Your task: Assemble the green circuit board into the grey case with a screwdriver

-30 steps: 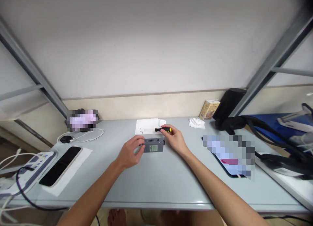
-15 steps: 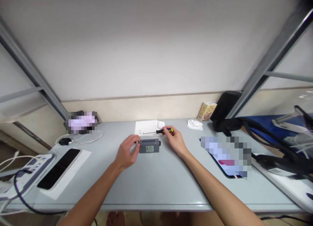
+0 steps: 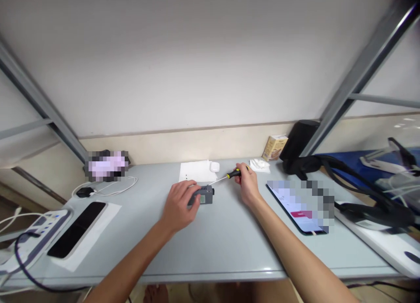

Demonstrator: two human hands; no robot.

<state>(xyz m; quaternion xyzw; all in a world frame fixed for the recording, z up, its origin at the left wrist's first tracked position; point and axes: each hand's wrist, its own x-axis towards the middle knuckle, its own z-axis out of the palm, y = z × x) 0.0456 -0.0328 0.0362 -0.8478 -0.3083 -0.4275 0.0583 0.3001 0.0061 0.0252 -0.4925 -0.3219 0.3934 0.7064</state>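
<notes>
My left hand [image 3: 182, 204] is closed around the left part of a small dark grey box [image 3: 207, 198] with vent slots and a pale label. The box rests on the desk, and my fingers cover much of it. In my right hand [image 3: 248, 184] is a black and yellow screwdriver [image 3: 234, 173], its thin shaft slanting down to the left. The tip is at the top right part of the box; I cannot tell whether it touches. Behind the box lies a white sheet of paper [image 3: 194, 169] with several tiny dark screws on its left side.
A white rounded case [image 3: 214, 166] sits by the paper. To the left are a dark phone [image 3: 77, 229], a power strip [image 3: 42, 237] and cables. On the right are a lit tablet [image 3: 295, 213], crumpled tissue [image 3: 260, 165], a small carton [image 3: 274, 148] and a black headset strap [image 3: 357, 180].
The screwdriver has moved from over the paper to the top of the box, with my right hand shifting right. My left hand has slid further over the box.
</notes>
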